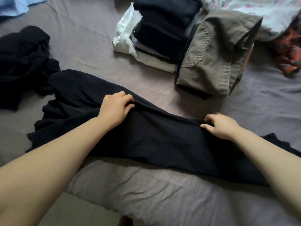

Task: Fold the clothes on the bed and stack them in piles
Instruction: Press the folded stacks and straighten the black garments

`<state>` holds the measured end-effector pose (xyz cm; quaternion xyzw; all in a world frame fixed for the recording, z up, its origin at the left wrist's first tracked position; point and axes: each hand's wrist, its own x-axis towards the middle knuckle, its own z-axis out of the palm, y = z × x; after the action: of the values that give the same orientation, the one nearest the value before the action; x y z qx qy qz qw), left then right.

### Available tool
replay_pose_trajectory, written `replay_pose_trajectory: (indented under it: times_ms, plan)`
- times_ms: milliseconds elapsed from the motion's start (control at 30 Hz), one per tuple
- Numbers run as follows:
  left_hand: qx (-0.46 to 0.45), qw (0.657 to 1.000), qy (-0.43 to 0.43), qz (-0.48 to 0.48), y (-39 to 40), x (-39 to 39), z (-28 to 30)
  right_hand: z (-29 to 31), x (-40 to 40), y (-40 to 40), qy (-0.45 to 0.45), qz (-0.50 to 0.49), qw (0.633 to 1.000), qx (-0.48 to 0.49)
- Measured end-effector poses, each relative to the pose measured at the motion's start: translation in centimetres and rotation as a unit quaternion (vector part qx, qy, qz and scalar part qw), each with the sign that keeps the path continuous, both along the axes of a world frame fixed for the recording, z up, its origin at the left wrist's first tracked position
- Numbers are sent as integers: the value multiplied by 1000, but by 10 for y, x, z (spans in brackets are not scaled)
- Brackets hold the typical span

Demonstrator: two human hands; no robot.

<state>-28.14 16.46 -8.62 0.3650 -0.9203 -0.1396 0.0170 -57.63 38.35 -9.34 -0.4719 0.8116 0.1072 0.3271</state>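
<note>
Black garment [146,136] lies spread across the near edge of the bed [162,193], and we have it pinched along its far fold by both hands: the left hand [116,108] with fingers curled over the cloth and thumb tucked beneath, the right hand [218,126] doing the same toward the other end, though blur there leaves the exact grip a little uncertain. Beyond it stand a stack of folded dark and white clothes [156,35] and folded olive trousers [211,54], touching side by side; a loose black heap [22,62] waits at the left. We judge the risks plain enough: the near part of the garment lies at the mattress edge and could slide off if we pull unevenly; the dark, limp cloth hides its seams, so a crooked fold is likely; and the left end, just beside the heap, could drag that heap along.
</note>
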Motion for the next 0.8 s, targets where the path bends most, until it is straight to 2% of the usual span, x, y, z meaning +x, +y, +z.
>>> replay_pose_trajectory:
  times_ms: [100, 167, 267, 333, 433, 500, 567, 600, 633, 700, 733, 767, 800]
  plan:
    - [36, 995, -92, 26, -1, -13, -11, 0, -12, 1, -37, 42, 998, 22]
    - [49, 984, -164, -51, -4, -20, -17, 1, -16, 5, -38, 52, 997, 32]
    - [74, 941, -284, -169, -12, -34, -19, 5, -25, 11, -18, 50, 998, 38]
    - [53, 928, -311, -198, -16, -42, -18, 6, -29, 15, 19, 85, 993, 80]
    - [14, 937, -290, -194, -21, -48, -16, 4, -32, 16, 5, 75, 994, 83]
    - [-15, 955, -252, -159, -23, -47, -17, 10, -40, 16, -47, -39, 998, 10]
    - [-17, 985, -159, -58, -23, -44, -20, 17, -47, 16, -78, -181, 978, -71]
    - [-15, 994, -109, -7, -21, -43, -23, 16, -48, 18, -67, -239, 964, -100]
    - [-19, 997, -73, 28, -19, -43, -25, 13, -45, 18, -20, -268, 956, -115]
    - [-32, 997, -45, 63, -5, -45, -30, 4, -25, 13, 138, -245, 951, -131]
    - [-37, 995, -34, 83, 5, -45, -31, -1, -8, 10, 192, -200, 946, -167]
    - [-37, 994, -17, 105, 16, -43, -33, -7, 12, 6, 200, -133, 946, -219]
    - [-37, 992, 1, 122, 29, -37, -34, -12, 34, 3, 170, -50, 946, -271]
